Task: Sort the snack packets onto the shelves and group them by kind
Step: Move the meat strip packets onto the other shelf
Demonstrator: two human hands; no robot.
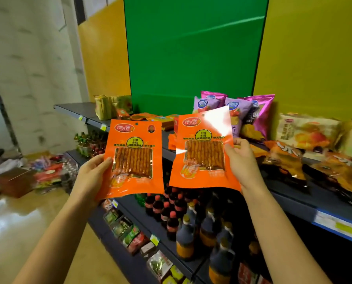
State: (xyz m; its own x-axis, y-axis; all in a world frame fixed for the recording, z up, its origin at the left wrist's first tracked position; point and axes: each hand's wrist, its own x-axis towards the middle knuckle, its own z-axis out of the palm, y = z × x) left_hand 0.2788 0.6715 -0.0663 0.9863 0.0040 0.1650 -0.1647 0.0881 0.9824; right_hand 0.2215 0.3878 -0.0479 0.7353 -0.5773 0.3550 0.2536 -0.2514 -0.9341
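- Both forearms reach forward and upward, each raising one orange snack packet upright before the shelf.
- Left hand (93, 173) pinches the left packet (133, 158) at its left edge.
- Right hand (243, 160) grips the right packet (203, 152) at its right edge (glare on top corner).
- Purple chip bags (242, 113) stand at the top shelf's (314, 198) back.

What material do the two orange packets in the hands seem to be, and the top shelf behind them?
Left orange packet and right orange packet: probably glossy plastic film. The right one shows a strong white glare at its upper corner, and each has a clear window showing the snack sticks. Top shelf: likely painted metal, judging by its thin, dark grey, matte board, though the picture cannot confirm this.
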